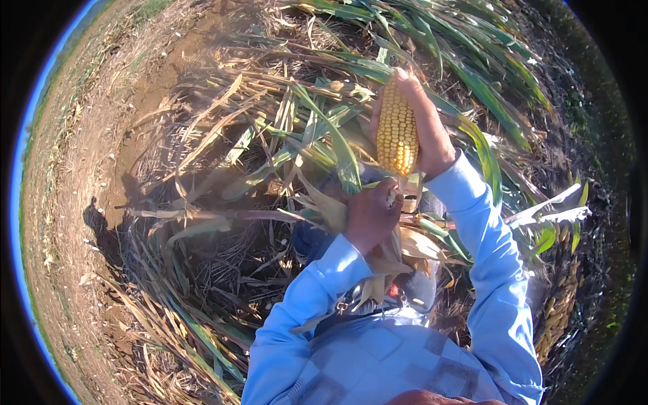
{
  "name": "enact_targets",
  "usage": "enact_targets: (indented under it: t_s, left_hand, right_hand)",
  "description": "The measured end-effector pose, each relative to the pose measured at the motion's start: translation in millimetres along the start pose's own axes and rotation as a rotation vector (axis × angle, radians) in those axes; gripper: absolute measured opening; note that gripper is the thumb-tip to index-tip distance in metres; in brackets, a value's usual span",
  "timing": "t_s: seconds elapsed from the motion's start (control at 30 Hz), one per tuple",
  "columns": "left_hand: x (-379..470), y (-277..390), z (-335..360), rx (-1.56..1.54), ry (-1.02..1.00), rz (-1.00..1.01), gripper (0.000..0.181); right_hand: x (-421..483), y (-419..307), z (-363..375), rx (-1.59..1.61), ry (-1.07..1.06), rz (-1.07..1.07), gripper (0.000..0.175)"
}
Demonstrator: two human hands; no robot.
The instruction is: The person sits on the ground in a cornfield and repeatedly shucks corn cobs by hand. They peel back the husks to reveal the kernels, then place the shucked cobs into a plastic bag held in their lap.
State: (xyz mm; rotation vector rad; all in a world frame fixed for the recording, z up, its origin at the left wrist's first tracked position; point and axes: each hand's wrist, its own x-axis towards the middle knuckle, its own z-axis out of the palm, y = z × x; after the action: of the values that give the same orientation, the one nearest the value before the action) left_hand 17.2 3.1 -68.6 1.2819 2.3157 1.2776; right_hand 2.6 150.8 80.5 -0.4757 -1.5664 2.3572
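A bare yellow corn cob [398,126], its rows of kernels exposed, points up and away from me. My right hand [429,119] wraps around its sides, with the thumb along the right edge near the tip. Just below the cob's base, my left hand [373,212] is closed around the shank and the gathered husk. Dry pale husk leaves [417,244] hang beneath that fist, and another husk leaf [328,206] sticks out to its left. A corn stalk [253,215] runs crosswise behind my left hand.
Cut corn stalks with green and dry leaves [324,126] lie heaped before me. More leafy stalks [471,66] spread at the upper right. A pile of husked cobs [557,309] lies at the right. Bare soil with stubble [101,126] stretches along the left.
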Motion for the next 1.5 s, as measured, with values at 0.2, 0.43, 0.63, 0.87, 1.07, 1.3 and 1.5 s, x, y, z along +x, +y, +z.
enact_targets:
  t_s: [0.2,0.43,0.63,0.87,1.07,1.3,1.5]
  left_hand:
    - [6.0,11.3,-8.8,-0.837,-0.044,-0.342,0.018]
    - [12.5,20.9,-19.5,-0.213,-0.083,0.021,0.023]
    - [17.2,50.5,-46.9,0.053,-0.4,0.367,0.106]
    - [37.3,64.1,-36.4,0.382,-0.838,0.232,0.093]
    - [75.0,65.3,-43.1,0.285,-0.655,0.26,0.05]
    - [148.7,63.6,-76.6,0.522,-0.571,0.493,0.053]
    - [163.6,43.4,-94.4,0.574,-0.54,0.572,0.06]
  right_hand:
    - [-19.8,10.2,-70.4,0.47,0.162,0.103,0.052]
    - [-29.5,30.6,-107.5,0.478,0.239,0.061,0.049]
    - [-58.2,11.3,-148.4,0.547,0.372,0.036,0.046]
    - [-166.9,-8.7,-185.8,0.457,0.267,0.062,0.046]
    - [-304.5,24.0,-177.1,0.176,0.066,0.118,0.048]
    - [-463.5,4.4,-303.9,-0.65,0.794,0.304,0.067]
    - [-647.7,-105.1,-424.3,-1.434,2.111,0.034,0.038]
